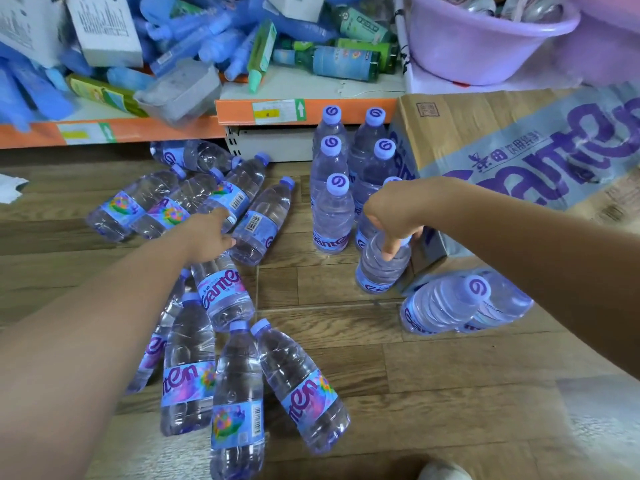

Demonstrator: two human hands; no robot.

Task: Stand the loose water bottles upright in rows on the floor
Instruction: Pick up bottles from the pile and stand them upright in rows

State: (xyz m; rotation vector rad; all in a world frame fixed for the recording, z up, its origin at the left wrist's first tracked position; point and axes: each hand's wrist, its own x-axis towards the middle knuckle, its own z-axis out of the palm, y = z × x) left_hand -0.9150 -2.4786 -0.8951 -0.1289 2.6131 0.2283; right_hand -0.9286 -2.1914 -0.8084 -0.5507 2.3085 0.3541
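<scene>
1. Even, cool indoor light fills the scene; shadows under the lying bottles [239, 393], left of the cardboard carton [512, 140], stay faint.
2. Small white highlights glint on the upright bottles [332, 209] just left of the carton.
3. Wide-angle distortion bows the orange shelf edge [304, 110] left of the carton.
4. The floor [588, 427] below the carton smears soft; the purple basin [485, 39] above it blurs.

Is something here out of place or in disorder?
Yes. Many water bottles lie on their sides across the wooden floor, pointing different ways, beside the upright rows. On the shelf, packets and boxes lie heaped.
</scene>
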